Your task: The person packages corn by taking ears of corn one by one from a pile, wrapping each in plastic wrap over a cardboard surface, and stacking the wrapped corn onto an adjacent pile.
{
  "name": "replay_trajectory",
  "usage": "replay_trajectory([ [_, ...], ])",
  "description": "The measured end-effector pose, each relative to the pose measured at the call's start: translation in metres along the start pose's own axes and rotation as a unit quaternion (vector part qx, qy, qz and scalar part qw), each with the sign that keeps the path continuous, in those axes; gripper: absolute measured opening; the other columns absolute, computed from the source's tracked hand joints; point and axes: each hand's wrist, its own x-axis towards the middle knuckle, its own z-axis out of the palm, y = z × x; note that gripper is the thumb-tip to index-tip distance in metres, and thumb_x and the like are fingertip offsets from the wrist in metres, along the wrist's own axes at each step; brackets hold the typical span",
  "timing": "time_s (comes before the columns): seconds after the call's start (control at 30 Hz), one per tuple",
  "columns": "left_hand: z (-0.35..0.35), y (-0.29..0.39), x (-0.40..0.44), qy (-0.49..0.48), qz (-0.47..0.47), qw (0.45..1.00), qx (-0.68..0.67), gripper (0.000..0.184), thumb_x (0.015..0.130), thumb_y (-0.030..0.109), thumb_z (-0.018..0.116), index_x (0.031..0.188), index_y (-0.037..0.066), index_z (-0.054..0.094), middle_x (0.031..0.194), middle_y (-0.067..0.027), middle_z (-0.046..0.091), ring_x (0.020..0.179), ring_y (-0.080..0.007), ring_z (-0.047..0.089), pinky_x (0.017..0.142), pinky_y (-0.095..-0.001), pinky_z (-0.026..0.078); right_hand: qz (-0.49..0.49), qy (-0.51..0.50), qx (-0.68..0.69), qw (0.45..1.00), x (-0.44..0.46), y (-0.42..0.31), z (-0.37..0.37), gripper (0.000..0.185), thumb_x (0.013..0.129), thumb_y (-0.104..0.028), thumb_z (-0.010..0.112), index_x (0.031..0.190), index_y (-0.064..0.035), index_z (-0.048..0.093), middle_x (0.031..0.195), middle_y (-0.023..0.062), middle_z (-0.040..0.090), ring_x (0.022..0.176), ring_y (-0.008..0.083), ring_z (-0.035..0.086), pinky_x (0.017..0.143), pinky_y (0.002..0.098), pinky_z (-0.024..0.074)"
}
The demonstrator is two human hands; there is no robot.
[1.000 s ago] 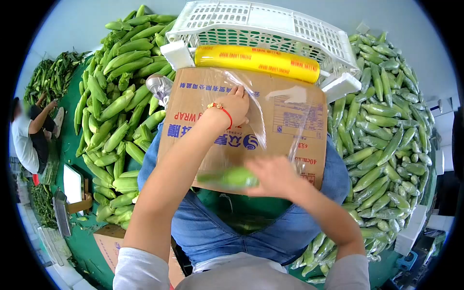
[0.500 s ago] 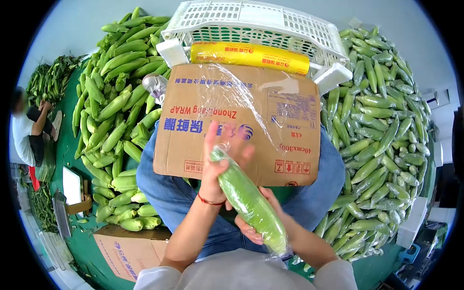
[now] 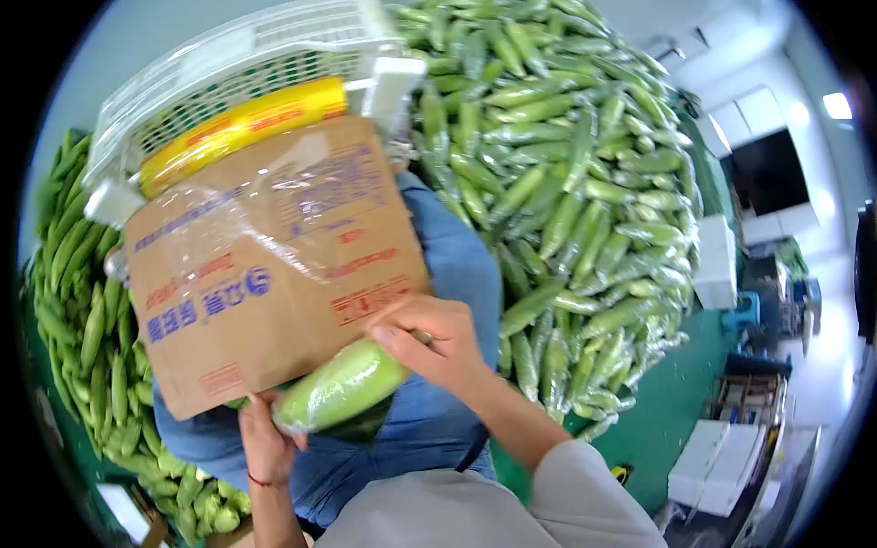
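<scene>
An ear of corn (image 3: 343, 388) in its green husk, wrapped in clear film, lies slantwise over my lap between my two hands. My left hand (image 3: 267, 437) grips its lower left end, with a thin red band at the wrist. Its upper right end is in my right hand (image 3: 438, 342), whose fingers curl round the tip and partly hide it. Just beyond the ear, a cardboard box (image 3: 265, 310) with blue and red print rests on my knees, with loose film across its top.
A yellow roll of wrap (image 3: 242, 132) sits behind the box, before a white plastic basket (image 3: 237, 50). Film-wrapped corn (image 3: 575, 228) is heaped to the right, unwrapped corn (image 3: 87, 320) to the left. White boxes (image 3: 717, 466) stand at the far right.
My view has swung to the right. The wrapped corn has turned from steep to a flatter slant, and my right hand has moved from its near end to its upper right end.
</scene>
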Motion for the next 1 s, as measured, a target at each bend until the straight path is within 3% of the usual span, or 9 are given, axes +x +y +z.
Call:
replay_trajectory([
  [0.17, 0.008, -0.025, -0.035, -0.082, -0.209, 0.974, 0.017, 0.073, 0.097, 0.062, 0.034, 0.104, -0.006, 0.057, 0.071, -0.0152, 0.064, 0.05, -0.0203, 0.062, 0.039, -0.0253, 0.048, -0.032, -0.113, 0.457, 0.882, 0.007, 0.002, 0.018, 0.019, 0.095, -0.015, 0.057, 0.104, -0.001, 0.066, 0.068, 0.0053, 0.06, 0.065, 0.0197, 0.062, 0.074, 0.0406, 0.0522],
  [0.27, 0.037, -0.015, -0.047, -0.142, 0.142, 0.962, 0.183, 0.081, 0.091, 0.058, 0.054, 0.144, 0.002, 0.03, 0.102, -0.017, 0.062, 0.066, -0.0256, 0.066, 0.048, -0.0242, 0.049, -0.001, 0.008, 0.546, 0.838, 0.005, 0.013, 0.016, 0.028, 0.096, -0.021, 0.058, 0.117, -0.004, 0.052, 0.065, 0.0027, 0.055, 0.063, 0.0183, 0.06, 0.073, 0.0406, 0.0518],
  [0.3, 0.027, -0.002, -0.049, -0.191, 0.169, 0.948, 0.193, 0.09, 0.083, 0.044, 0.072, 0.146, -0.003, 0.027, 0.13, -0.0228, 0.049, 0.105, -0.038, 0.058, 0.079, -0.0408, 0.052, 0.008, 0.064, 0.583, 0.81, 0.007, 0.016, 0.014, 0.032, 0.096, -0.022, 0.058, 0.122, -0.0051, 0.049, 0.066, 0.0022, 0.055, 0.065, 0.0184, 0.06, 0.074, 0.0402, 0.0516],
  [0.37, 0.052, 0.014, -0.015, -0.229, 0.352, 0.79, 0.446, 0.088, 0.077, 0.033, 0.079, 0.146, 0.004, 0.032, 0.127, -0.0268, 0.049, 0.101, -0.0443, 0.058, 0.079, -0.0449, 0.051, -0.004, 0.145, 0.523, 0.84, 0.004, 0.015, 0.017, 0.053, 0.095, -0.03, 0.06, 0.135, -0.0071, 0.034, 0.081, 0.0069, 0.062, 0.082, 0.0227, 0.063, 0.083, 0.0424, 0.0505],
  [0.57, 0.162, 0.035, 0.021, -0.331, 0.327, 0.715, 0.522, 0.074, 0.076, 0.03, 0.078, 0.139, 0.008, 0.045, 0.13, -0.0262, 0.048, 0.109, -0.0446, 0.055, 0.084, -0.0478, 0.05, 0.123, 0.239, 0.268, 0.925, -0.064, 0.04, -0.016, 0.053, 0.095, -0.048, 0.05, 0.122, -0.0019, 0.051, 0.099, 0.0138, 0.064, 0.098, 0.0244, 0.062, 0.084, 0.0393, 0.0509],
  [0.7, 0.132, 0.028, 0.025, -0.277, 0.377, 0.699, 0.541, 0.072, 0.074, 0.02, 0.076, 0.137, 0.001, 0.046, 0.138, -0.0249, 0.044, 0.121, -0.0429, 0.05, 0.1, -0.0456, 0.043, 0.149, 0.531, 0.389, 0.738, -0.054, 0.031, -0.161, 0.035, 0.094, -0.036, 0.051, 0.105, -0.0032, 0.055, 0.09, 0.0124, 0.06, 0.087, 0.0259, 0.059, 0.082, 0.0436, 0.0494],
  [0.8, 0.064, 0.013, 0.025, -0.127, 0.28, 0.79, 0.53, 0.066, 0.081, 0.003, 0.061, 0.143, -0.003, 0.037, 0.141, -0.0241, 0.046, 0.13, -0.0377, 0.045, 0.109, -0.0435, 0.034, -0.005, 0.537, 0.222, 0.813, -0.063, 0.044, -0.326, 0.041, 0.095, -0.044, 0.053, 0.109, -0.0051, 0.053, 0.088, 0.0106, 0.061, 0.084, 0.025, 0.058, 0.081, 0.0425, 0.0479],
  [0.93, 0.011, 0.018, 0.04, 0.066, 0.33, 0.777, 0.532, 0.066, 0.085, 0.005, 0.059, 0.145, -0.004, 0.033, 0.148, -0.0258, 0.036, 0.135, -0.0424, 0.037, 0.11, -0.044, 0.032, -0.126, 0.744, 0.285, 0.591, -0.044, 0.064, -0.412, 0.043, 0.102, -0.031, 0.045, 0.13, 0.001, 0.043, 0.132, 0.0179, 0.046, 0.117, 0.0267, 0.05, 0.098, 0.0416, 0.0456],
  [1.0, -0.02, 0.029, 0.054, 0.125, 0.293, 0.719, 0.618, 0.067, 0.086, 0.006, 0.06, 0.146, -0.003, 0.032, 0.149, -0.0265, 0.033, 0.135, -0.0424, 0.036, 0.11, -0.043, 0.032, -0.05, 0.636, 0.225, 0.736, -0.013, 0.099, -0.35, 0.053, 0.101, -0.032, 0.047, 0.14, 0.0016, 0.037, 0.141, 0.0185, 0.04, 0.128, 0.028, 0.044, 0.105, 0.0405, 0.0424],
])
